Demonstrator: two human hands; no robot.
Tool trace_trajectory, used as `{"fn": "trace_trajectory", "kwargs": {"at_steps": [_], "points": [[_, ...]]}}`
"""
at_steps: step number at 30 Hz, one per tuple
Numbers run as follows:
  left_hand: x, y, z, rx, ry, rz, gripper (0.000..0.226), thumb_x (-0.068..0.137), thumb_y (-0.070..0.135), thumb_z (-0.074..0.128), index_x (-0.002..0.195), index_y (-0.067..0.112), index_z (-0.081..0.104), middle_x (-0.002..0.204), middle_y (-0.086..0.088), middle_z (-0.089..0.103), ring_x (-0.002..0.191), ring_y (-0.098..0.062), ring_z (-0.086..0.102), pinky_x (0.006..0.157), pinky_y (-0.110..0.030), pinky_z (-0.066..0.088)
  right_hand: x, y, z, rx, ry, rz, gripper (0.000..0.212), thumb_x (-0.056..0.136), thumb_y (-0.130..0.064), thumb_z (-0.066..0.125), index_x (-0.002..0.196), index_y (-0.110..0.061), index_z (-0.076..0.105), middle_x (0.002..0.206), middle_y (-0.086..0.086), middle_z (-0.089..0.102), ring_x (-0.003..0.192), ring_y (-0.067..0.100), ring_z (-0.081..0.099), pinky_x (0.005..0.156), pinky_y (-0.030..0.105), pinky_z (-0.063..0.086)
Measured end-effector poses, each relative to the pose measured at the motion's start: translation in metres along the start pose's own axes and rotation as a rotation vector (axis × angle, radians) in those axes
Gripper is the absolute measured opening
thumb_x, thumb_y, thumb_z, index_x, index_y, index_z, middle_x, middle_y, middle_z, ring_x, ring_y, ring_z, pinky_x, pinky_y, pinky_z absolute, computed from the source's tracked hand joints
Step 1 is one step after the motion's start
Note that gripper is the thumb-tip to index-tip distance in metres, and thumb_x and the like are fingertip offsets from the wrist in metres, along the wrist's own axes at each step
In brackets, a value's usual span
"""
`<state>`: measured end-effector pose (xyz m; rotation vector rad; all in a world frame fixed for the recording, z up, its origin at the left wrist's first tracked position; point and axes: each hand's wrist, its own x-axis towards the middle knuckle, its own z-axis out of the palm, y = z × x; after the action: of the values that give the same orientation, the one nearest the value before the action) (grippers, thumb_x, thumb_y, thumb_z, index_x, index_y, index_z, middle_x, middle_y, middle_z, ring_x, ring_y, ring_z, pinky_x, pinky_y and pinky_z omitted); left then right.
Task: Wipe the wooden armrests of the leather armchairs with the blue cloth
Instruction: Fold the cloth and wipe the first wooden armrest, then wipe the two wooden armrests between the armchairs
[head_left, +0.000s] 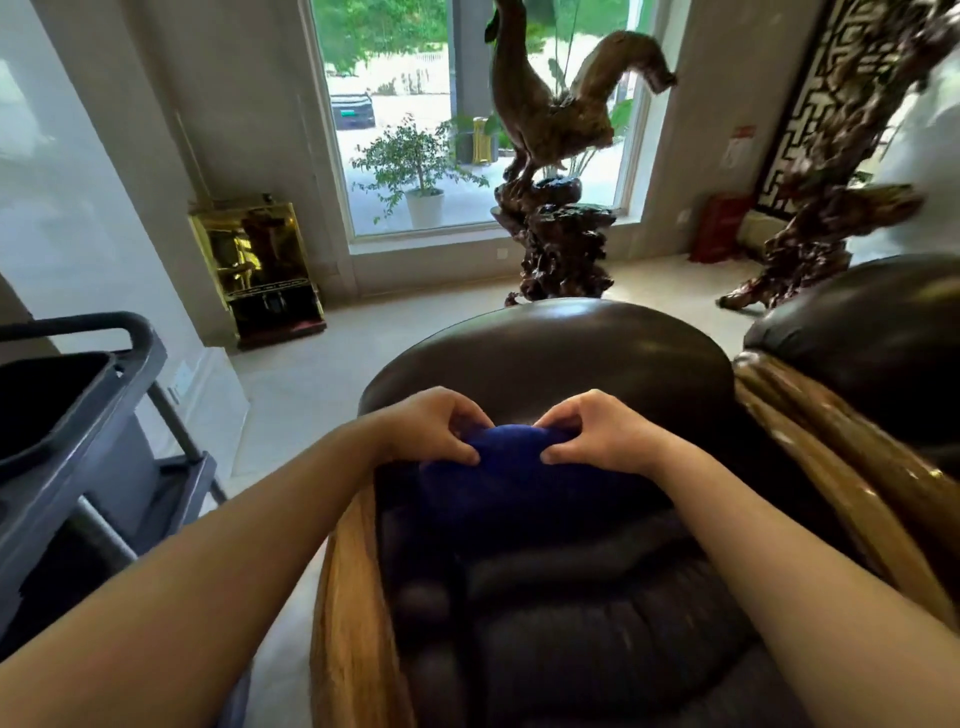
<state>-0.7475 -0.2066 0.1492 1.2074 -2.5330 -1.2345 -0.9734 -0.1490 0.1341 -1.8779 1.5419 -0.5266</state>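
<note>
1. Pale floor tiles (322, 384) run from the middle of the frame back to a tall window (467, 114) at upper centre, with a potted plant (421, 171) outside the glass.
2. Carved dark wood sculptures stand by the window: one (556, 156) at upper centre, another (831, 171) at upper right. A shiny gold cabinet (260, 265) stands at centre left against the wall.
3. At the left edge is a grey cleaning cart (78, 415).
4. Filling the lower centre is a dark leather armchair (550, 358), its rounded back toward the window. Its wooden armrest (348, 613) curves down the lower left of the seat; a second one (841, 478) runs along the right, beside another leather chair (872, 332) at the right edge.
5. I hold the blue cloth (519, 467) bunched at mid-frame, in front of the chair back and above the seat cushions, away from both armrests.
6. My left hand (436, 426) has its fingers curled closed around the cloth's upper left edge, thumb pressed against the fabric.
7. My right hand (592, 431) mirrors it, fingers curled closed on the upper right edge. Both hands are close together, nearly touching over the cloth.
</note>
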Motion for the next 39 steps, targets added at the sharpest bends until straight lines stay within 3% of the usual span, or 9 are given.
{"fn": "trace_trajectory", "kwargs": {"at_steps": [6,9,12,16,18,23,30,35,39], "points": [[0.038,0.138,0.079,0.076,0.046,0.101,0.035,0.075,0.005,0.068,0.108,0.017,0.067,0.095,0.004,0.071,0.073,0.006,0.064,0.064,-0.008,0.050,-0.126,0.064,-0.096,-0.008,0.083,0.011,0.027,0.072,-0.016,0.074,0.097,-0.025,0.071,0.090,-0.007,0.073,0.084,0.005,0.067,0.083,0.029,0.054],[0.066,0.205,0.140,0.082,0.052,0.137,0.034,0.075,0.006,0.069,0.107,0.019,0.066,0.095,0.005,0.070,0.077,0.003,0.064,0.070,-0.011,0.050,-0.192,0.117,-0.142,-0.041,0.102,0.015,0.028,0.071,-0.019,0.074,0.098,-0.025,0.071,0.089,-0.008,0.074,0.082,0.003,0.067,0.083,0.029,0.054],[0.097,0.260,0.197,0.051,0.015,0.167,0.035,0.076,0.002,0.068,0.110,0.011,0.065,0.103,-0.005,0.070,0.091,-0.011,0.065,0.082,-0.019,0.051,-0.249,0.167,-0.178,-0.033,0.115,0.067,0.023,0.072,-0.022,0.073,0.092,-0.033,0.071,0.087,-0.012,0.073,0.082,0.002,0.067,0.082,0.029,0.054],[0.140,0.319,0.261,0.038,-0.032,0.182,0.035,0.077,-0.001,0.066,0.111,0.006,0.064,0.105,-0.010,0.070,0.091,-0.014,0.064,0.073,-0.010,0.050,-0.305,0.231,-0.217,0.014,0.111,0.117,0.024,0.074,-0.015,0.071,0.096,-0.025,0.071,0.089,-0.005,0.073,0.082,0.006,0.067,0.079,0.027,0.054],[0.164,0.337,0.286,0.046,-0.045,0.186,0.035,0.077,-0.001,0.066,0.111,0.006,0.064,0.106,-0.011,0.070,0.093,-0.016,0.064,0.079,-0.017,0.051,-0.323,0.263,-0.229,0.047,0.121,0.137,0.025,0.075,-0.013,0.070,0.098,-0.022,0.070,0.090,-0.002,0.073,0.084,0.008,0.067,0.079,0.028,0.055],[0.228,0.352,0.341,0.098,-0.044,0.177,0.036,0.075,0.004,0.068,0.110,0.009,0.065,0.104,-0.010,0.070,0.095,-0.022,0.065,0.089,-0.034,0.051,-0.343,0.336,-0.243,0.067,0.113,0.181,0.028,0.076,-0.012,0.069,0.103,-0.019,0.069,0.094,-0.003,0.071,0.088,0.007,0.066,0.082,0.026,0.053],[0.339,0.352,0.399,0.091,-0.002,0.139,0.039,0.073,0.008,0.069,0.111,0.013,0.064,0.106,-0.007,0.070,0.097,-0.020,0.064,0.088,-0.030,0.049,-0.312,0.444,-0.292,-0.030,0.033,0.247,0.028,0.076,-0.017,0.069,0.103,-0.022,0.069,0.097,-0.004,0.071,0.088,0.004,0.064,0.080,0.021,0.051],[0.391,0.378,0.395,0.059,-0.006,0.086,0.037,0.073,0.007,0.070,0.110,0.010,0.065,0.104,-0.009,0.070,0.096,-0.022,0.064,0.089,-0.036,0.050,-0.286,0.484,-0.340,-0.044,-0.005,0.225,0.027,0.073,-0.016,0.071,0.099,-0.023,0.070,0.088,-0.009,0.070,0.084,0.004,0.064,0.077,0.024,0.052],[0.426,0.405,0.381,0.054,0.029,0.039,0.036,0.073,0.008,0.070,0.109,0.010,0.065,0.103,-0.010,0.069,0.094,-0.023,0.064,0.090,-0.038,0.051,-0.267,0.507,-0.382,-0.035,-0.014,0.185,0.025,0.073,-0.018,0.071,0.096,-0.027,0.070,0.082,-0.017,0.066,0.079,-0.002,0.063,0.066,0.013,0.047]]}}
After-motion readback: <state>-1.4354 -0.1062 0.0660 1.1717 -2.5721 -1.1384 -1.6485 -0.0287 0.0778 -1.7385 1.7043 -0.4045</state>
